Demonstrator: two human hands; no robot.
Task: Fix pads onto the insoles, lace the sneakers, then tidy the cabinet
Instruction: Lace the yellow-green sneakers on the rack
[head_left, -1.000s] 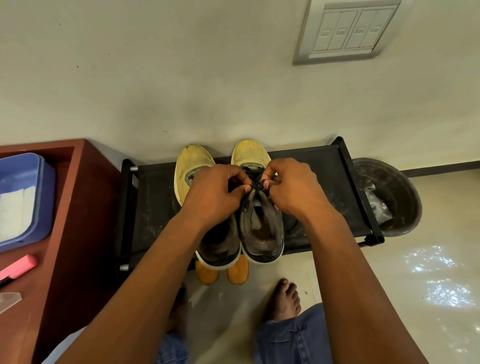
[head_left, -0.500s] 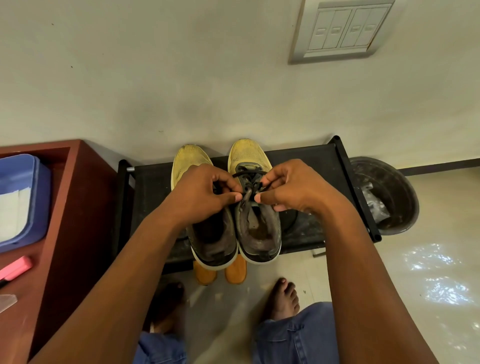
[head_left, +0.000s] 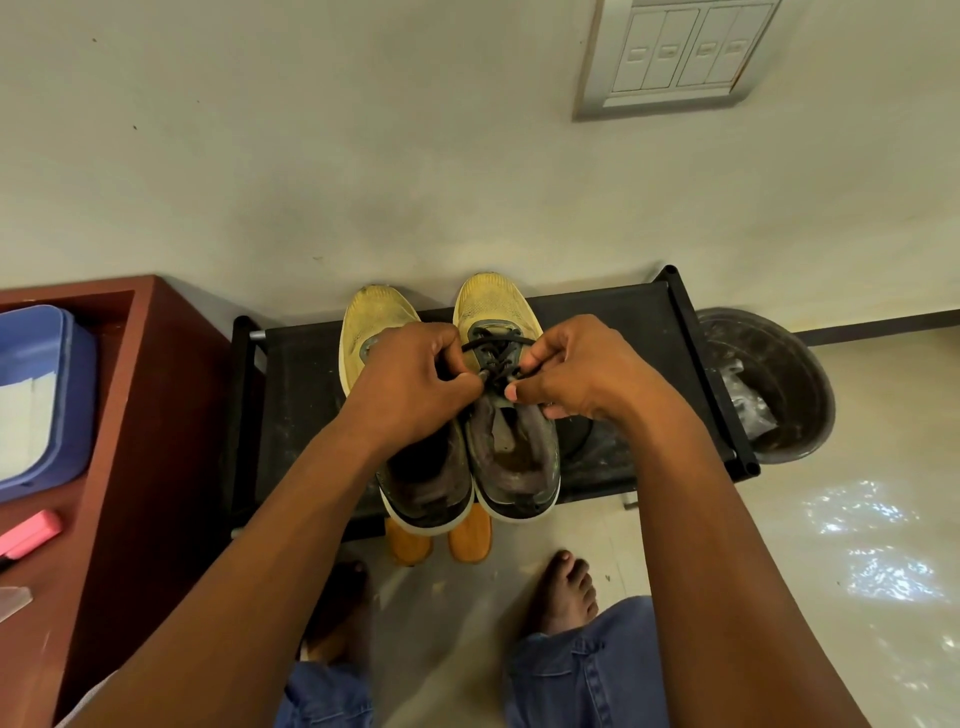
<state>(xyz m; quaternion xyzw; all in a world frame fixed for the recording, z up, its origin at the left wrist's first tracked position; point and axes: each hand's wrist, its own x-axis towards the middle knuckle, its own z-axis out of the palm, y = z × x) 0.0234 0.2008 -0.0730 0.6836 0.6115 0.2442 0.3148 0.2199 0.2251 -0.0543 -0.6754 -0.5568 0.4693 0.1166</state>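
My left hand (head_left: 415, 382) and right hand (head_left: 576, 371) are both over the right sneaker (head_left: 506, 405), close together but not touching. Each hand has its fingers curled and pinches a part of the black lace (head_left: 496, 358): left thumb and forefinger on the strand at the left of the tongue, right thumb and forefinger on the strand at the right. A stretch of lace runs straight across the upper eyelets between the two grips.

The right sneaker stands on the black shoe rack (head_left: 623, 332), yellow toe toward the wall, dark heel opening toward me. The left sneaker (head_left: 379, 332) sits just beside it on the rack, touching it along the side, mostly hidden under my left hand and wrist (only the yellow toe and the dark heel show). Both heels overhang the rack's near edge.

Under the rack's near edge, two orange shoe tips (head_left: 441, 540) poke out on the floor. To the right of the rack, touching its end frame, a dark bin (head_left: 795, 395) holds crumpled plastic. To the left of the rack stands a red-brown wooden cabinet (head_left: 130, 415), carrying a blue tub (head_left: 57, 395) and a pink marker (head_left: 31, 532). My bare right foot (head_left: 566, 592) is on the floor in front of the rack.
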